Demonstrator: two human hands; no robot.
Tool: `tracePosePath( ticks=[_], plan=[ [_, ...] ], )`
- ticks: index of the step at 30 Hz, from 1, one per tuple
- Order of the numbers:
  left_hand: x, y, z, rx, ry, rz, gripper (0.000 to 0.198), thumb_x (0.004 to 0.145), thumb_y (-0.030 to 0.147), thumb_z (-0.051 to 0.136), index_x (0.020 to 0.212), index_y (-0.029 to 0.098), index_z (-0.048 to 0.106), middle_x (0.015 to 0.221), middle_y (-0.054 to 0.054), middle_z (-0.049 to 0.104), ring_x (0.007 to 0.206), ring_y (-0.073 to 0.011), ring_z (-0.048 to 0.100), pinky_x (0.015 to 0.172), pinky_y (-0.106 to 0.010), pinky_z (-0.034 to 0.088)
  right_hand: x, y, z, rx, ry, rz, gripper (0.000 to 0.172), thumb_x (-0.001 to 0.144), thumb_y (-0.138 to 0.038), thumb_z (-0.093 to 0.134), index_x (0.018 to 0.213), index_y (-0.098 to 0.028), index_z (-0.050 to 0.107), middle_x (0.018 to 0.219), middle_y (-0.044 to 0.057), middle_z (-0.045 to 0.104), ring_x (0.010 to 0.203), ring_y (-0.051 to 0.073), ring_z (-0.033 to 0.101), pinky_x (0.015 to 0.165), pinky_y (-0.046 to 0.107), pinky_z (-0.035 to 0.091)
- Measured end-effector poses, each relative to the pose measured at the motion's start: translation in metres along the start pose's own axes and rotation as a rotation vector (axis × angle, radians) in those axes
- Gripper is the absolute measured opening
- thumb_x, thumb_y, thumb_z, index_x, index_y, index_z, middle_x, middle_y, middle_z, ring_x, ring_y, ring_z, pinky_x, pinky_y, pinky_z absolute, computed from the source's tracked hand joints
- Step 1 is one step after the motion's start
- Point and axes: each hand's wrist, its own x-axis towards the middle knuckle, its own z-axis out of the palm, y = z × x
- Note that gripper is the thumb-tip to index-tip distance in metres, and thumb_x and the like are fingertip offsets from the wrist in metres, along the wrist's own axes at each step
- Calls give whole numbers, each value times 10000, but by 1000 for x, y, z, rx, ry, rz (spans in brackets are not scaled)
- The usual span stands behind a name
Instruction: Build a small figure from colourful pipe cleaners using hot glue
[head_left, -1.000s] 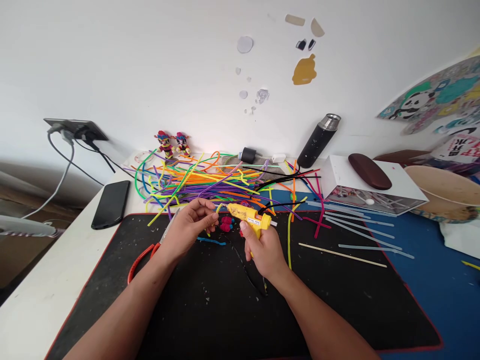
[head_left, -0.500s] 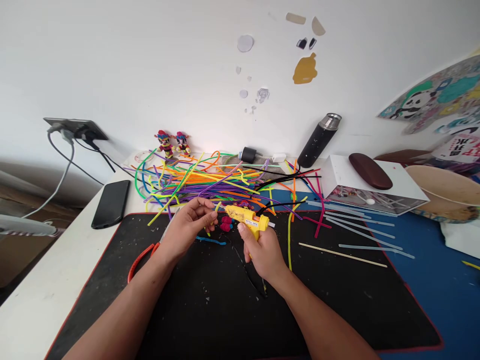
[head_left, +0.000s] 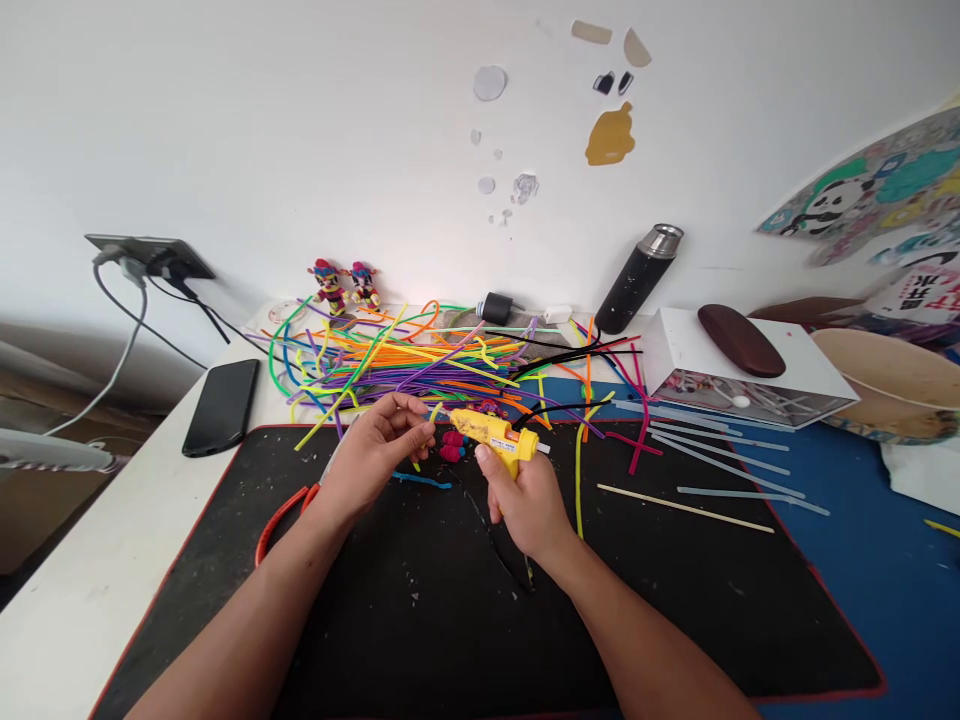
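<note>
My right hand [head_left: 529, 495] is wrapped round the handle of a yellow hot glue gun [head_left: 491, 432], thumb along its side. Its nozzle points left, at a short yellow pipe cleaner [head_left: 435, 412] pinched between the fingertips of my left hand [head_left: 390, 440]. Whether the nozzle touches the pipe cleaner I cannot tell. Just below the gun's front lies a small dark pink coiled piece [head_left: 453, 447]. A blue pipe cleaner piece [head_left: 421, 481] rests on the black mat [head_left: 420, 640]. Scissors with red handles [head_left: 281, 520] lie partly under my left forearm.
Behind my hands spreads a heap of coloured pipe cleaners [head_left: 420, 365]. Two small figures [head_left: 330, 287] stand at the wall. A phone [head_left: 221, 407] lies left; clear glue sticks [head_left: 731, 450], a wooden stick [head_left: 686, 509], a white box [head_left: 757, 350] and a black flask [head_left: 641, 280] are right.
Both hands keep almost the same place and grip. The glue gun's nozzle still points at the yellow pipe cleaner; the whole view has shifted very slightly.
</note>
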Motion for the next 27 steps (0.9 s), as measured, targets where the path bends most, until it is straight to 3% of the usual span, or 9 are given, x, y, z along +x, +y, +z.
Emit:
tracePosePath(
  ticks=[9,27],
  plan=[
    [-1,2,4,59,-12,24,359,860,439,822,1021,221,587,757,24,689,652,-151,646,611,-261,505,1,-2,-1,26,4,17,681,1003,-733,478,540,-233,503,383,-5,490,373,134,508,461,247,410],
    [-1,1,4,75,-7,45,336,871,418,810,1017,222,580,751,28,686,659,-153,651,614,-263,516,1,3,2,19,20,14,698,1024,-659,518,469,-242,448,363,-15,452,354,126,484,445,250,393]
  ],
)
